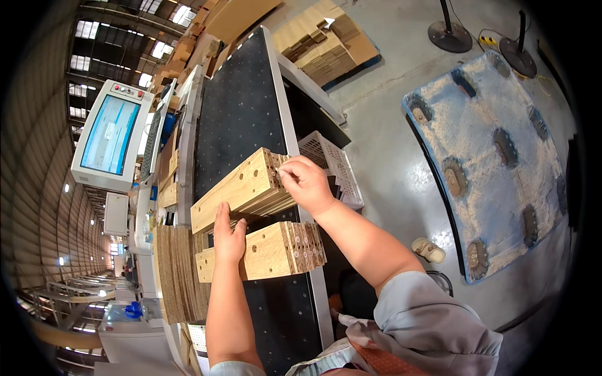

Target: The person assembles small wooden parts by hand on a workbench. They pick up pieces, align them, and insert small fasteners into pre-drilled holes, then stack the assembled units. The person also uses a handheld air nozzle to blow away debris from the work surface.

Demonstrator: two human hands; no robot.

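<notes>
Right hand (306,184) curled at the drilled end of the farther board stack (241,187) (whether it pinches anything, I cannot tell), I have my left hand (228,243) spread, thumb apart, against that stack on the black tabletop (241,100).

My left hand (230,241) reaches forward on a bare forearm (231,313), fingers together, thumb spread aside. My right hand (307,183), farther out, angles inward from the right, fingers curled toward the thumb; whether the tips meet I cannot tell.
</notes>
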